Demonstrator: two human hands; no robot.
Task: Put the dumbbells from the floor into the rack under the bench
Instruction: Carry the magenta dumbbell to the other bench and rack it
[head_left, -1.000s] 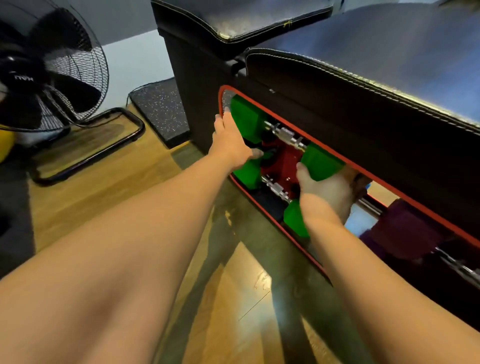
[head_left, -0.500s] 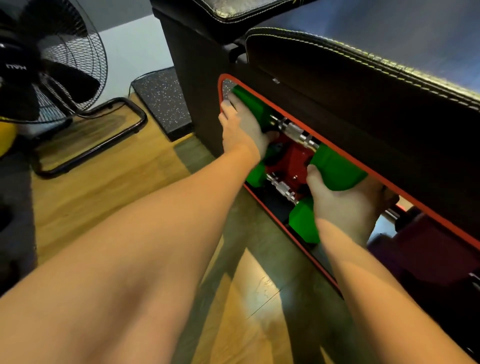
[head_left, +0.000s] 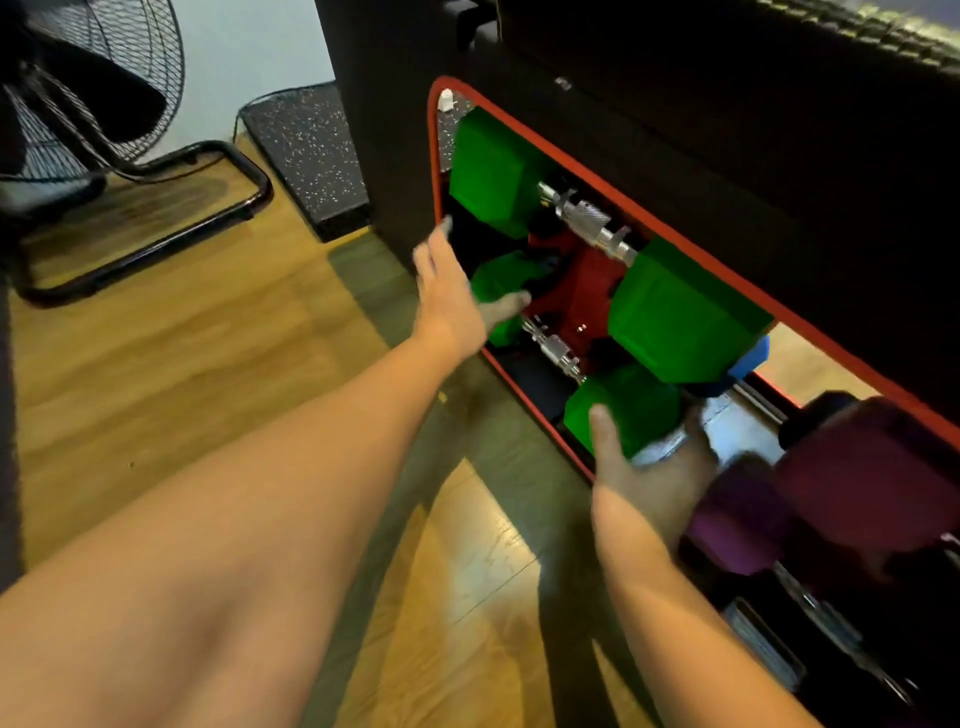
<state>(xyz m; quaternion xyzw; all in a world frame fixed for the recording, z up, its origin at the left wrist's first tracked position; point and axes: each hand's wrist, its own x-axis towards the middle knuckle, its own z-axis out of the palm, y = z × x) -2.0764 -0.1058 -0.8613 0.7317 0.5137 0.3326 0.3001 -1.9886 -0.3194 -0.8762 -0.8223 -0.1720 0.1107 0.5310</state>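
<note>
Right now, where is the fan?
In the head view, the fan stands at the upper left on the wooden floor, left of the bench.

There is only one view. The camera sits on the person's head and looks forward and down. It is low and close to the side of the black bench (head_left: 727, 130), looking into the red-edged opening of the rack (head_left: 691, 249) under it. Both bare arms reach out from the bottom of the picture. The wide lens also takes in the wood floor (head_left: 156, 364) on the left.
</note>
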